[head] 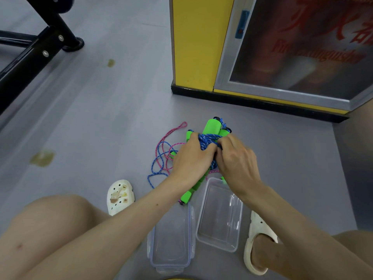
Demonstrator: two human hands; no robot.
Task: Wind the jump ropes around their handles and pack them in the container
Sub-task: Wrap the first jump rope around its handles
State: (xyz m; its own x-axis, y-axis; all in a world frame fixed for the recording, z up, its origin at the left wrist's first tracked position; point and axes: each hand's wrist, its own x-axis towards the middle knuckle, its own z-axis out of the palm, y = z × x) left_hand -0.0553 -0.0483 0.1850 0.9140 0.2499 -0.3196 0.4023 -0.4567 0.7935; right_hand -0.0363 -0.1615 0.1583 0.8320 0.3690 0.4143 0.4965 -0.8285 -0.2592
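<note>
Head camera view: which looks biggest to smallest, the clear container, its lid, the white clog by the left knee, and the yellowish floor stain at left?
1. and 2. Clear container and lid: near alike, too close to rank.
3. White clog.
4. Floor stain, though farther off, so unsure.

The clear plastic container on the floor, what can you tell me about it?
The container is a rectangular tub of clear, glossy plastic, standing open and upright on the grey floor between the person's feet. Nothing lies inside it yet. Its lid, clear with bluish edge clips, lies flat close beside it. A green jump-rope handle lies just off its far corner, and the right forearm passes over its far end.
</note>
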